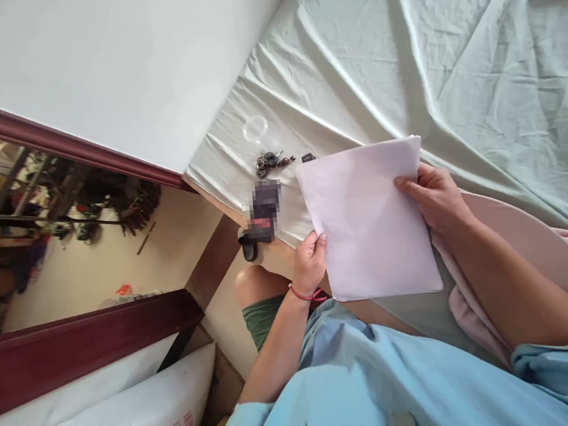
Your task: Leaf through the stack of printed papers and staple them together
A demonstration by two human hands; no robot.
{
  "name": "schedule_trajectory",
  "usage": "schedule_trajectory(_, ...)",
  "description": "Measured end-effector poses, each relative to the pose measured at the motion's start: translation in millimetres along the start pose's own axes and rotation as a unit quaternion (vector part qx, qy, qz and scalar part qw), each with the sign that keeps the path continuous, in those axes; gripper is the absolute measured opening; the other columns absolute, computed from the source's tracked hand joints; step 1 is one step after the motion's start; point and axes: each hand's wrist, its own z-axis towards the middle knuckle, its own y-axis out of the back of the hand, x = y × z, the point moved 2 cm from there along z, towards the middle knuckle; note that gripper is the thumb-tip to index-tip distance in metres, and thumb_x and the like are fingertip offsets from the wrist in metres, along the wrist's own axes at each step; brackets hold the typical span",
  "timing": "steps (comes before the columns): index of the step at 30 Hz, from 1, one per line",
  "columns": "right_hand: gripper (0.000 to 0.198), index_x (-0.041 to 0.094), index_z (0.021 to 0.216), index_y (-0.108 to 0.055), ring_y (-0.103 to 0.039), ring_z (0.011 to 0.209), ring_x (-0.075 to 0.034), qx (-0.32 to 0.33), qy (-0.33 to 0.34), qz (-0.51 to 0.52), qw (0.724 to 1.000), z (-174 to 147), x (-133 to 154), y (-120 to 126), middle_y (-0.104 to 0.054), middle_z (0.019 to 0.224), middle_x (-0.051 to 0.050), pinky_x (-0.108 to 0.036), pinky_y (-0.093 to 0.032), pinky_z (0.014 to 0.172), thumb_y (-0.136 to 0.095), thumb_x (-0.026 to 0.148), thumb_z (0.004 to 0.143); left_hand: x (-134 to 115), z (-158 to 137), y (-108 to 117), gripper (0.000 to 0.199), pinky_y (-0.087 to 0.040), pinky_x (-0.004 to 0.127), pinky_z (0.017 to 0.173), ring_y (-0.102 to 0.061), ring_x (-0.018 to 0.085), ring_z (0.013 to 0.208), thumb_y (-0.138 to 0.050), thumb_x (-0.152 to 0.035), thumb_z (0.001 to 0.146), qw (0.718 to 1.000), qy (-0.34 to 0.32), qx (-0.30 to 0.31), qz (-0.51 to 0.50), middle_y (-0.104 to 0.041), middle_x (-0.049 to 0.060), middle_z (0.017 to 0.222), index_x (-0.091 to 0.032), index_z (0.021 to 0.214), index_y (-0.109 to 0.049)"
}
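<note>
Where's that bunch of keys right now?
In the head view, the bunch of keys lies on the pale bed sheet near the bed's corner, just below a clear plastic ring and up-left of the white paper held in both hands.

Pretty bright, soft daylight all over, nothing harsh. The white wall [113, 62] is close to blown out, and the bed sheet [477, 87] shows gentle shading in its creases rather than hard shadows. The sheet of paper [370, 221] looks evenly lit, slightly pinkish. Wide-angle lens, so the whole view sits tilted and stretches toward the corners. One small patch near the bed edge [262, 212] is pixelated. Mostly sharp otherwise.
</note>
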Motion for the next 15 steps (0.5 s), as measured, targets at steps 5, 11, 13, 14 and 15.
schedule_trajectory(5, 0.034, 0.027, 0.113, -0.073, -0.068, 0.083, -0.019, -0.025, 0.043, -0.062, 0.997, 1, 1, 3, -0.075, 0.101, -0.001, -0.029, -0.057, 0.068, -0.076, 0.039, 0.081, 12, 8, -4, 0.038, -0.048, 0.025, 0.066, -0.062, 0.015, 0.069, -0.068, -0.057, 0.09, 0.996, 0.025, -0.082, -0.009, -0.069, 0.0, 0.075, -0.019, 0.093, -0.072)
schedule_trajectory(11, 0.013, 0.025, 0.091, -0.07, -0.051, 0.064, -0.014, -0.066, 0.061, -0.183, 0.979, 7, -7, 10, -0.061, 0.072, 0.001, -0.026, -0.04, 0.055, -0.069, 0.036, 0.084, 24, 8, -3, 0.043, -0.045, 0.026, 0.065, -0.056, 0.015, 0.066, -0.058, -0.059, 0.095, 0.992, 0.001, -0.122, 0.012, -0.059, -0.002, 0.066, -0.021, 0.077, -0.063)
schedule_trajectory(13, 0.011, 0.025, 0.085, -0.069, -0.046, 0.063, -0.014, -0.097, 0.075, -0.222, 0.967, 8, -7, 12, -0.056, 0.069, 0.001, -0.027, -0.037, 0.056, -0.066, 0.035, 0.086, 25, 8, -2, 0.044, -0.045, 0.027, 0.066, -0.055, 0.016, 0.067, -0.053, -0.058, 0.098, 0.993, -0.009, -0.116, 0.007, -0.057, -0.001, 0.067, -0.021, 0.075, -0.061)
schedule_trajectory(14, 0.011, 0.024, 0.083, -0.069, -0.044, 0.063, -0.014, -0.114, 0.086, -0.231, 0.962, 8, -6, 13, -0.054, 0.068, 0.001, -0.027, -0.036, 0.057, -0.066, 0.034, 0.086, 25, 8, -1, 0.044, -0.045, 0.027, 0.067, -0.055, 0.016, 0.067, -0.052, -0.058, 0.099, 0.993, -0.014, -0.116, 0.006, -0.057, -0.001, 0.068, -0.021, 0.076, -0.06)
schedule_trajectory(15, 0.011, 0.024, 0.081, -0.068, -0.043, 0.064, -0.014, -0.12, 0.09, -0.225, 0.963, 7, -5, 13, -0.053, 0.069, 0.001, -0.028, -0.036, 0.058, -0.066, 0.033, 0.087, 24, 8, 0, 0.044, -0.045, 0.028, 0.068, -0.054, 0.016, 0.067, -0.053, -0.058, 0.099, 0.993, -0.02, -0.118, 0.011, -0.055, -0.001, 0.067, -0.021, 0.075, -0.059)
